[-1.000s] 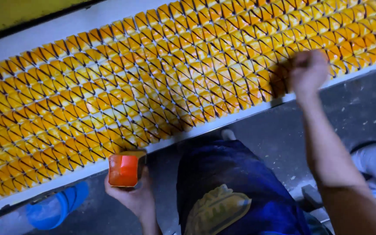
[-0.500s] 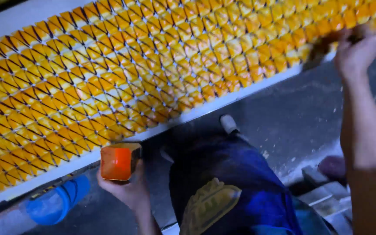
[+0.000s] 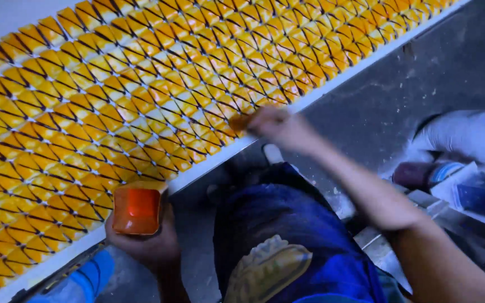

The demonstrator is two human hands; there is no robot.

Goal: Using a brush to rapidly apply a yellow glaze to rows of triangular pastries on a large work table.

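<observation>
Person crouched over a long white board [image 3: 332,90] covered in rows of small yellow-orange diamond-shaped pieces [image 3: 141,101] with dark gaps between them. Left hand [image 3: 147,244] low at the board's near edge, fingers wrapped from below around a small orange container [image 3: 137,209], open top facing the camera, just beside the bottom row of pieces. Right hand [image 3: 279,126] reaches across to the near edge of the board, fingers pinched together on something orange at the tips, blurred, can't tell exactly what; it touches the outermost pieces there. Blue trousers with a yellowish knee patch [image 3: 265,269] below. Grey floor to the right, with a white cloth [image 3: 472,137] and a dark can [image 3: 422,174] lying well apart from the board.
</observation>
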